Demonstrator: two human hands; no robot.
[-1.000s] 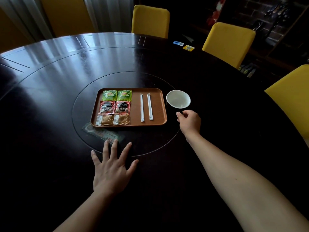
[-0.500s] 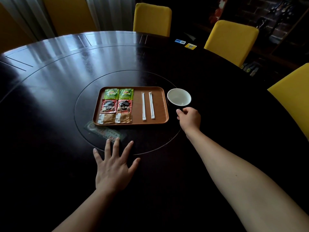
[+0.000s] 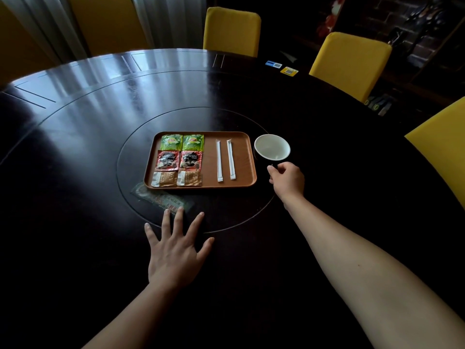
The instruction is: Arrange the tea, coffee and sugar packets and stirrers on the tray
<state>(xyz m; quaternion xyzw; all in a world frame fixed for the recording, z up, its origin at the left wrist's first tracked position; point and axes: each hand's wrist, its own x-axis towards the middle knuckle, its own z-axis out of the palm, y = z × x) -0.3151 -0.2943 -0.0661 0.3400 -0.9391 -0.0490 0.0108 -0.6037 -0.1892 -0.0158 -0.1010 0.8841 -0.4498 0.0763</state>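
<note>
Six foil packets (image 3: 180, 159), 2 paper-wrapped stirrers (image 3: 225, 160) on rect. wooden tray (image 3: 245, 162).

Beside the cup (image 3: 272, 148), black outside and white within, a brown tray (image 3: 242, 157) is seen with green tea packets (image 3: 182, 142), red-and-black coffee packets (image 3: 178, 160), tan sugar packets (image 3: 176, 178) and white stirrers (image 3: 225, 159).
</note>
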